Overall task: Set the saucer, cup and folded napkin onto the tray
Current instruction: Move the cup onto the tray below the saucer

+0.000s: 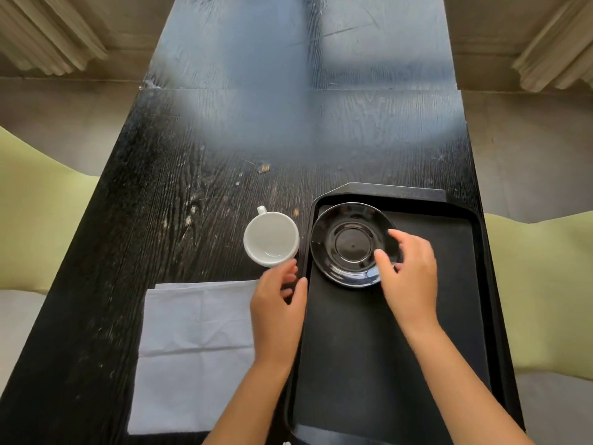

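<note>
A black tray [401,332] is seen on the right part of a dark wooden table [179,175], long side running away from the camera. A black saucer [349,244] is placed inside the tray at its far left corner, lying flat, with nothing on it. The right hand [412,277] is held over the saucer's near right edge, fingers spread and loosely curved; thumb and fingertips are seen at the rim, but actual contact cannot be told, and nothing is gripped. A white cup [271,238] is left upright on the table just beside the tray's left rim, handle pointed away from the camera, interior empty. The left hand [277,305] is positioned just near of the cup, uncurled, fingers reaching toward its near side, grasping nothing. A folded pale napkin [195,351] is laid flat on the table left of the tray, partly covered by the left hand and forearm. Cup and napkin are outside the tray.
</note>
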